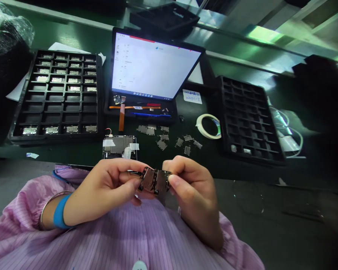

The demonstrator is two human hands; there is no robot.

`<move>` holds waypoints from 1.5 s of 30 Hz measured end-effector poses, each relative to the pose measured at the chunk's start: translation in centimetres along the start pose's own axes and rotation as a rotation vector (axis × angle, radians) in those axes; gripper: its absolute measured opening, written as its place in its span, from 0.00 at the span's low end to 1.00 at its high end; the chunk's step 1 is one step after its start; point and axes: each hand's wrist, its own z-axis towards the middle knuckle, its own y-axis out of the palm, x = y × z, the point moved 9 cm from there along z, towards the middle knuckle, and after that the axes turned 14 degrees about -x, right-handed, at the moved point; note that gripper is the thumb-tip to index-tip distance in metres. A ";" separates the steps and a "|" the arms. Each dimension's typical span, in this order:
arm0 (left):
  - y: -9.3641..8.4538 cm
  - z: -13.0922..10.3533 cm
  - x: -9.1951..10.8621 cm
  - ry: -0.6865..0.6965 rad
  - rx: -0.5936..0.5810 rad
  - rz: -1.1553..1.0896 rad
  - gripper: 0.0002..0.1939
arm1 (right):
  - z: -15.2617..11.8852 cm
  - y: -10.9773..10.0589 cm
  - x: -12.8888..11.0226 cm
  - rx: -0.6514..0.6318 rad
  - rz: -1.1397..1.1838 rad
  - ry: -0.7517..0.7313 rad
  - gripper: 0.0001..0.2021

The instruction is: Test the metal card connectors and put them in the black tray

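Between my two hands, in front of my chest, are two small circuit boards [148,177] side by side, each with a metal shield; whether they are joined I cannot tell. My left hand [109,189] pinches the left one between thumb and fingers. With thumb and forefinger, my right hand [193,187] grips the right one [161,180] by its outer edge. Just beyond my left hand lies a larger circuit board [119,144] with tape strips, and an orange flex cable [121,117] runs up from it. Several loose small boards [163,137] are scattered past my hands.
A laptop [154,67] stands open at the back, with cables and a blue pen [150,114] on it. Left is a black compartment tray [59,107] partly filled with boards. At right are a tape roll [199,129] and another black tray [250,120] holding two pieces.
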 end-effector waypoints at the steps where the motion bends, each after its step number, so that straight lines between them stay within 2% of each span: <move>1: 0.0 0.0 0.0 0.001 -0.006 -0.010 0.11 | 0.0 0.0 0.0 0.003 -0.009 -0.002 0.11; 18: 0.2 0.2 0.3 0.025 -0.026 -0.063 0.10 | 0.2 0.1 -0.4 -0.008 -0.016 -0.035 0.10; 30: 0.3 0.2 0.2 0.027 -0.058 -0.070 0.10 | 0.1 0.1 -0.8 0.063 -0.023 -0.014 0.10; 35: 0.2 0.2 0.2 0.031 -0.065 -0.079 0.09 | 0.1 0.1 -0.7 0.038 -0.069 -0.021 0.10; 42: -0.1 0.1 0.3 0.057 -0.021 -0.064 0.09 | -0.1 -0.1 -0.8 0.041 -0.091 -0.053 0.10; 45: -0.2 -0.1 0.3 0.066 0.008 -0.033 0.09 | -0.3 -0.1 -1.1 0.092 -0.076 -0.048 0.09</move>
